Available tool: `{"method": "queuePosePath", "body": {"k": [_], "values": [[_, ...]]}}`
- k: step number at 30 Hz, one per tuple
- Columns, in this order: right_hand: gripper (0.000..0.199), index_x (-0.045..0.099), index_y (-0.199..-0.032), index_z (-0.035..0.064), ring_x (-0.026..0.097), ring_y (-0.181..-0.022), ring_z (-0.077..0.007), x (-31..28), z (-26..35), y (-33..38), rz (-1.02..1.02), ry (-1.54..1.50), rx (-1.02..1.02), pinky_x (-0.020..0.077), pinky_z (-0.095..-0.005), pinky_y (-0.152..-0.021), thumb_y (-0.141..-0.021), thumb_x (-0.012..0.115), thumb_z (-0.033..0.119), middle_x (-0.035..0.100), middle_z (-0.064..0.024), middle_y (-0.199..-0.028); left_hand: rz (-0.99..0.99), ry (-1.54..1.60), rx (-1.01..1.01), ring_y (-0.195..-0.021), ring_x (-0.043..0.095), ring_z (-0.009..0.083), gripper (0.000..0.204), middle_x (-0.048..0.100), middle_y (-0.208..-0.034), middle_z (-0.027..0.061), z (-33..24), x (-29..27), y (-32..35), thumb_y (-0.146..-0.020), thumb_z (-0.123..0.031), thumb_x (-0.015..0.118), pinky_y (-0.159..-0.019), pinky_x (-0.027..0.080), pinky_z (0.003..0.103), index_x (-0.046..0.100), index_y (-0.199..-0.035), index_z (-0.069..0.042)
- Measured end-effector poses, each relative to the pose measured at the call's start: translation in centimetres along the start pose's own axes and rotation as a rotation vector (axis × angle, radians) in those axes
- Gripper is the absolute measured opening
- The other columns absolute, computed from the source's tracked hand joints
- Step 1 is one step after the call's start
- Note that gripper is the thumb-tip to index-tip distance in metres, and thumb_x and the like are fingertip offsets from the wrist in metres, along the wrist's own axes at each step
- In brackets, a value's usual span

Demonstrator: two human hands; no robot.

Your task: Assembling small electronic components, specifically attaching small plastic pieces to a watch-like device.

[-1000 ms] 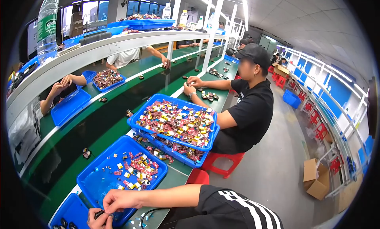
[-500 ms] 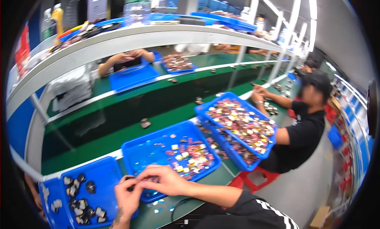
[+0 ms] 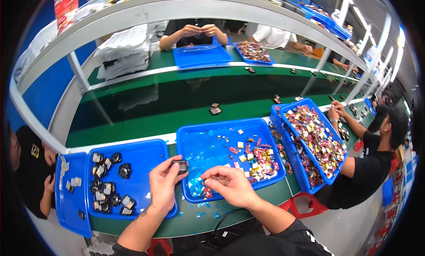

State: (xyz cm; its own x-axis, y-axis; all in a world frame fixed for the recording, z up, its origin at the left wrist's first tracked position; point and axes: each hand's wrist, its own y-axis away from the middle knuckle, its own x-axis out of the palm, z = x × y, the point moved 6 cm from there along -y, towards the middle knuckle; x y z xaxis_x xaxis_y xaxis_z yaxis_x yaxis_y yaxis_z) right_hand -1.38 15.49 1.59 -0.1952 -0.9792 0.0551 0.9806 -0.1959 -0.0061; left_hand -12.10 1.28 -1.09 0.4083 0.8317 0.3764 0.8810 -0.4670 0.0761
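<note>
Black part with a grey face [image 3: 180, 166] is held just below centre of frame, over the left rim of the middle blue tray [image 3: 208, 143]. It is gripped between thumb and fingers of the left hand [image 3: 161, 181], nearly closed around it. Right hand [image 3: 230, 184] is placed to the right, over the tray's near edge; fingers are curled and tips drawn together. Whether anything small is pinched there cannot be told.

Middle tray: blue scraps are scattered on the left, a pile of small red, white and yellow pieces [image 3: 262, 162] is gathered on the right.

Left of it, a second blue tray [image 3: 148, 167] is loaded with black parts [image 3: 125, 170], several topped with pale blocks. Narrow blue tray [image 3: 70, 211] is set at far left, few pieces in it. Stacked blue trays [image 3: 279, 123] at right are heaped with similar small pieces.

All are carried on the green counter [image 3: 186, 227]. Behind, a dark green strip [image 3: 155, 123] is crossed left to right; one small part [image 3: 215, 108] is seen on it. Co-workers are seated at right and across the top.
</note>
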Motion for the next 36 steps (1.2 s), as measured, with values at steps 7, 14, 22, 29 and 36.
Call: {"method": "queuePosePath", "body": {"k": [7,14,22,29,36], "values": [[0.012,0.070,-0.096,-0.0015,0.066,-0.080,-0.0163,0.1,2.3,-0.1,-0.180,0.292,-0.198,0.0564,-0.0268,-0.076,-0.084,0.067,-0.002,0.066,-0.0089,-0.087,0.285,0.127,-0.133,-0.095,0.063,0.0129,0.032,0.066,-0.107,0.0079,1.7,3.3,1.8,-0.095,-0.008,0.058,-0.084,0.053,0.027,0.057,-0.125,0.005],[0.015,0.071,-0.093,0.0007,0.068,-0.072,-0.0193,0.5,4.1,0.0,-0.216,0.507,-0.378,0.0539,-0.0287,-0.059,-0.079,0.069,-0.005,0.067,-0.0115,-0.084,0.353,-0.014,0.069,-0.097,0.062,0.0145,0.034,0.064,-0.111,0.0093,-0.4,3.2,2.2,-0.093,-0.001,0.058,-0.093,0.050,0.027,0.055,-0.127,0.008],[0.019,0.070,-0.093,0.0008,0.066,-0.068,-0.0224,1.8,6.0,1.7,-0.263,0.693,-0.507,0.0523,-0.0306,-0.058,-0.077,0.070,-0.008,0.067,-0.0114,-0.082,0.368,0.103,-0.053,-0.106,0.061,0.0159,0.039,0.061,-0.120,0.0147,-0.1,3.1,2.9,-0.090,0.003,0.061,-0.094,0.050,0.026,0.053,-0.128,0.010],[0.014,0.067,-0.083,0.0007,0.065,-0.064,-0.0231,1.4,6.2,1.6,-0.273,0.665,-0.516,0.0507,-0.0303,-0.057,-0.073,0.072,-0.007,0.067,-0.0099,-0.074,0.461,-0.061,0.051,-0.110,0.059,0.0172,0.038,0.058,-0.126,0.0160,-0.5,3.4,3.5,-0.092,0.004,0.057,-0.096,0.050,0.029,0.051,-0.129,0.010],[0.015,0.068,-0.081,0.0006,0.062,-0.066,-0.0182,1.1,5.9,1.5,-0.256,0.652,-0.452,0.0463,-0.0286,-0.059,-0.070,0.072,-0.009,0.067,-0.0079,-0.076,0.419,-0.068,0.065,-0.104,0.060,0.0149,0.034,0.064,-0.115,0.0144,-0.6,3.5,3.6,-0.092,0.004,0.057,-0.091,0.051,0.028,0.054,-0.125,0.012]]}}
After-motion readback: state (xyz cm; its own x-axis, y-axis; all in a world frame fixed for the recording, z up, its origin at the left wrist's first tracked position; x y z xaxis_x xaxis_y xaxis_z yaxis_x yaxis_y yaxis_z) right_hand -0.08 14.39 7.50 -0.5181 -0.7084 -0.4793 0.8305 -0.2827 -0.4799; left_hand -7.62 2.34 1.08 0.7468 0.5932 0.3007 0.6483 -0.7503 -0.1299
